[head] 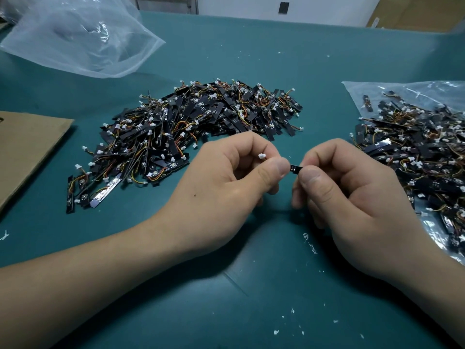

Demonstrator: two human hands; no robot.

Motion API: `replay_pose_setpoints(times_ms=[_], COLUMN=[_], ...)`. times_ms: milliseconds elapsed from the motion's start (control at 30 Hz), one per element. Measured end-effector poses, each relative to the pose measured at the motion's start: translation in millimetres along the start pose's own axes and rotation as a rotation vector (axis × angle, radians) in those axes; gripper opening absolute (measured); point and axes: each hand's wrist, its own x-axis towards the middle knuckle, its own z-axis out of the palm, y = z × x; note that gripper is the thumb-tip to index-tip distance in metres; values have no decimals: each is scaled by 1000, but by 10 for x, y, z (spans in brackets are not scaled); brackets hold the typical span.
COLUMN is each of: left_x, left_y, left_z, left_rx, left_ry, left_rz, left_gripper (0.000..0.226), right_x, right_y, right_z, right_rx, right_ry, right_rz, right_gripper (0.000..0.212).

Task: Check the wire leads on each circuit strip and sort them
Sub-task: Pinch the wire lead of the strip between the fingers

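At the centre of the frame the left hand (234, 182) and the right hand (352, 197) hold one thin, flat black circuit strip (294, 169) between them. Each pinches an end with curled thumb and fingers, so only a short matte stretch shows in the gap. A small white connector (262, 155) pokes out above the left thumb. Above the hands lies a loose heap of strips (196, 127), black slats tangled with orange and yellow leads. At the right edge a second heap (415, 152) rests on a crinkled clear bag (377, 89). A puffed clear bag (83, 39) fills the upper left, and flat brown cardboard (27, 147) meets the left edge. The smooth teal mat (251, 59) stretches between the heaps and across the lower frame, speckled with white flecks (276, 332).
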Motion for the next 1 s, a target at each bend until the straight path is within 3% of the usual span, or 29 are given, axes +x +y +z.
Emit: replay_pose_setpoints(times_ms=[1000], left_x=[-8], left_y=[-6], left_z=[-3], left_rx=[-27], left_ry=[-7], left_rz=[2], left_gripper=[12], right_x=[-6], right_y=[24], right_z=[2], right_rx=[22], right_ry=[-21], right_rz=[0], right_gripper=[10])
